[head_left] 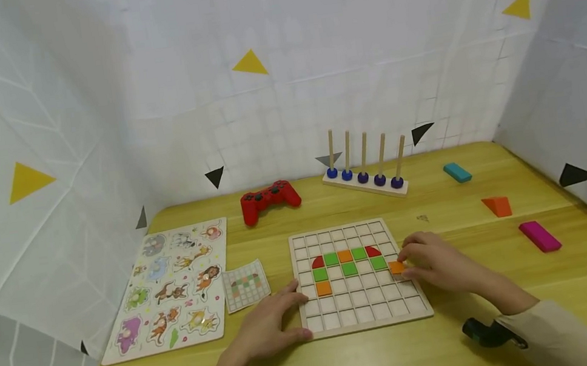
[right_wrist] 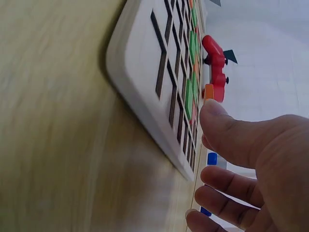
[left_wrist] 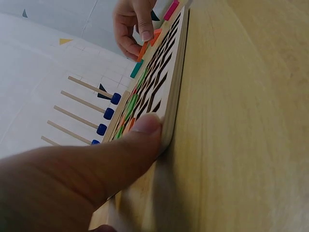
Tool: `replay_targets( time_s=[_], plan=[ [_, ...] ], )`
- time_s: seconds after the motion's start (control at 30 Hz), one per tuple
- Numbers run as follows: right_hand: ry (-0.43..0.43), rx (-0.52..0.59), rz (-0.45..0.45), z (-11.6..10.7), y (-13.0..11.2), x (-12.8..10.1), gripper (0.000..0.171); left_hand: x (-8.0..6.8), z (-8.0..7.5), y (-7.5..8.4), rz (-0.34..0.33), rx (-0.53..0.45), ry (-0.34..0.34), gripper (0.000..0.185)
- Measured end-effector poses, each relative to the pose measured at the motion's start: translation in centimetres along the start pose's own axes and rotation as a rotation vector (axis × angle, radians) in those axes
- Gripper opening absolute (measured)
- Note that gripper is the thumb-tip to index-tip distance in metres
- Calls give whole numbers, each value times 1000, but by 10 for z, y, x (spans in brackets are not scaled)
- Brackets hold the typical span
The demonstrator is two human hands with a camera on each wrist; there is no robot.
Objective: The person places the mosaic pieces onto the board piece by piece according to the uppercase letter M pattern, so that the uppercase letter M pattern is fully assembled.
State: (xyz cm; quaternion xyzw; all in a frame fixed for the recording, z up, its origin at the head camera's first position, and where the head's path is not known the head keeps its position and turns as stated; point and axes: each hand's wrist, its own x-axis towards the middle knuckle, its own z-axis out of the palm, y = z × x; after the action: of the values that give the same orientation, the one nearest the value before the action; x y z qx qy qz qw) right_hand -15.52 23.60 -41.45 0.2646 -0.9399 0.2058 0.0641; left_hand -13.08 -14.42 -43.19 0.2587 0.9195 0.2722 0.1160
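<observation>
A wooden grid board (head_left: 345,319) lies on the table with coloured tiles in its cells: several green squares (head_left: 349,269), two red rounded pieces (head_left: 372,251) at the upper corners, and orange squares (head_left: 323,288). My right hand (head_left: 435,263) pinches another orange square tile (head_left: 396,267) between thumb and fingertips, just above the board's right side. The tile also shows in the right wrist view, by the thumb (right_wrist: 227,130). My left hand (head_left: 269,323) rests at the board's left edge, its extended thumb (left_wrist: 130,150) touching the near corner.
Left of the board lie a small pattern card (head_left: 246,286) and an animal puzzle (head_left: 174,289). Behind stand a red game controller (head_left: 270,200) and a pegged stand with beads (head_left: 365,186). Teal (head_left: 458,172), orange (head_left: 497,206) and magenta (head_left: 540,236) blocks lie at right.
</observation>
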Motion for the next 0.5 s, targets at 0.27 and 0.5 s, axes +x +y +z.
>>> replay_targets(
  time_s=[0.27, 0.5],
  plan=[
    [-22, 7, 4, 6, -5, 3, 13, 0, 3, -2, -1, 5, -4, 57],
    [-32, 7, -7, 9, -9, 6, 14, 2, 4, -4, -14, 8, 0, 56]
  ],
)
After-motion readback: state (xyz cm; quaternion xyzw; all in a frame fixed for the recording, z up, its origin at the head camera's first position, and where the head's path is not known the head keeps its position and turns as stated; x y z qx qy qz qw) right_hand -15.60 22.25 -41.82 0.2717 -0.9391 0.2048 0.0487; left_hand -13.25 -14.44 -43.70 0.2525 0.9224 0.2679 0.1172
